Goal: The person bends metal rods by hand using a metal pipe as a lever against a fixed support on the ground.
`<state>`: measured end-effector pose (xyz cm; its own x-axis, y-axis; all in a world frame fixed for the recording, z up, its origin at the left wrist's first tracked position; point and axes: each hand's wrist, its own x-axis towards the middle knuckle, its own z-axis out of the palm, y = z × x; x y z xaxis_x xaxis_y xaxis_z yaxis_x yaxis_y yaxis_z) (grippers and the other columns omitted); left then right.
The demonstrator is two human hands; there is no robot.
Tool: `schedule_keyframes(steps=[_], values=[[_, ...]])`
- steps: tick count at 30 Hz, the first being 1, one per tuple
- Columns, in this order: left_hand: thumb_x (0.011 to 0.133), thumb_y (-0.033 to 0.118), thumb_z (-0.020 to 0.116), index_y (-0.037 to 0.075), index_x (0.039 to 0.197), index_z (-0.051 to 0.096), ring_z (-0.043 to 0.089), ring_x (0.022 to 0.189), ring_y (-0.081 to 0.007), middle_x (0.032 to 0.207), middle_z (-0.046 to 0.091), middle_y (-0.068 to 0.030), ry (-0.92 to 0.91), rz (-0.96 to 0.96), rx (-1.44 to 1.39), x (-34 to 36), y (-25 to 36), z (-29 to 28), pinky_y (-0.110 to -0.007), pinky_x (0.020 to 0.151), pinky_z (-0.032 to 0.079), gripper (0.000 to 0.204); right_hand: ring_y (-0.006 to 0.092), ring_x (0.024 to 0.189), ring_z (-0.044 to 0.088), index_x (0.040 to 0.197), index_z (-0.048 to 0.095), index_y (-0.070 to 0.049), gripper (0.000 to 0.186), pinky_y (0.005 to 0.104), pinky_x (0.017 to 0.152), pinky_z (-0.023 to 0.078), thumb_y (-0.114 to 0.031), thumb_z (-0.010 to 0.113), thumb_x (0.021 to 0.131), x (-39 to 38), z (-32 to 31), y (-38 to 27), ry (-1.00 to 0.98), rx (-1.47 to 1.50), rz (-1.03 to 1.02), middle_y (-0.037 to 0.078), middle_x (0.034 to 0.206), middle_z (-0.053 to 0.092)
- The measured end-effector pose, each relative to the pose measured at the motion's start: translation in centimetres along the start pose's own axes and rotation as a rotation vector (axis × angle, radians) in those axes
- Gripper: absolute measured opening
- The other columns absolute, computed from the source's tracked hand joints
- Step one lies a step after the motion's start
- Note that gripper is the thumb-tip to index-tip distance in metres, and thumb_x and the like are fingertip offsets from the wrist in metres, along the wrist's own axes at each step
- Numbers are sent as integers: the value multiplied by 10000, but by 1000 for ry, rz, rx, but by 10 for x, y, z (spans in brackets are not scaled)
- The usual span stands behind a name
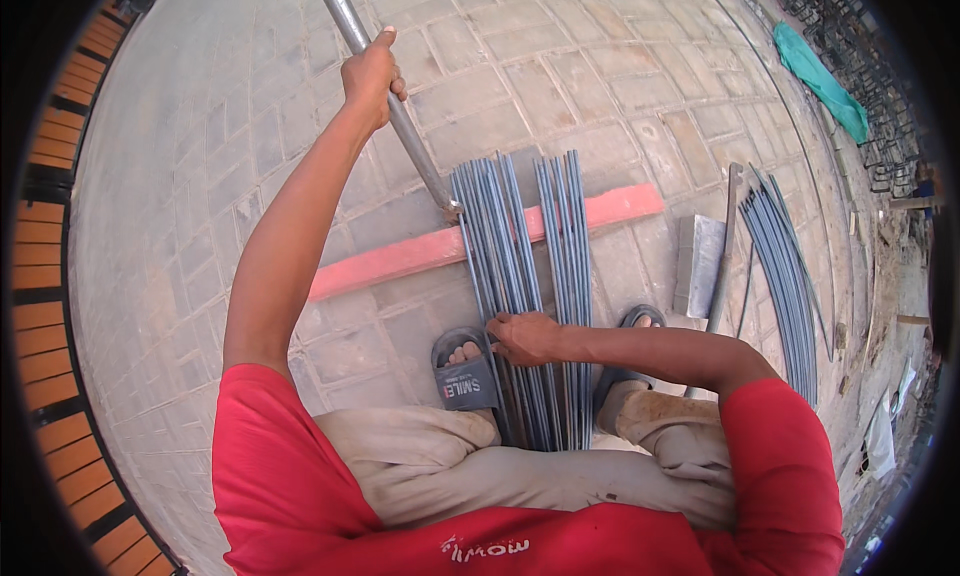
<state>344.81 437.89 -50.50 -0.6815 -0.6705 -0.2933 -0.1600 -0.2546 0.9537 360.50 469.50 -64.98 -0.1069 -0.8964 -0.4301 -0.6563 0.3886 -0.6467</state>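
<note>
My left hand (372,78), arm stretched forward, is closed around a long grey metal pipe (418,156). The pipe slants down to the right, and its lower end meets the left edge of a bundle of thin steel rods (497,236) near their far ends. My right hand (525,338) is closed at the left side of that bundle, fingers curled over a rod; the exact grip is partly hidden. A second group of steel rods (567,236) lies just to the right. Both groups rest across a pinkish-red bar (400,259) and run back between my feet.
Beside my right foot are a grey block (700,266), another metal bar (727,241) and more bent steel rods (785,276). A teal cloth (822,81) lies at the far right near stacked metal pieces. Paving bricks (570,96) cover the ground; an orange slatted structure (45,276) borders the left.
</note>
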Motion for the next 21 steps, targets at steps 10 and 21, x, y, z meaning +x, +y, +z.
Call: schedule_keyframes(steps=[10, 21], values=[[912, 355, 621, 114, 726, 429, 392, 445, -148, 550, 355, 8, -11, -9, -7, -2, 5, -14, -347, 458, 402, 360, 220, 951, 553, 880, 676, -78, 168, 353, 849, 443, -213, 596, 822, 8, 5, 16, 180, -664, -493, 76, 920, 571], [905, 356, 628, 129, 692, 413, 385, 432, -150, 535, 342, 9, -19, -13, 47, -6, 6, -3, -338, 450, 394, 378, 200, 1071, 483, 912, 698, -124, 193, 411, 1051, 325, -212, 532, 870, 10, 10, 13, 232, -797, -528, 23, 990, 544]])
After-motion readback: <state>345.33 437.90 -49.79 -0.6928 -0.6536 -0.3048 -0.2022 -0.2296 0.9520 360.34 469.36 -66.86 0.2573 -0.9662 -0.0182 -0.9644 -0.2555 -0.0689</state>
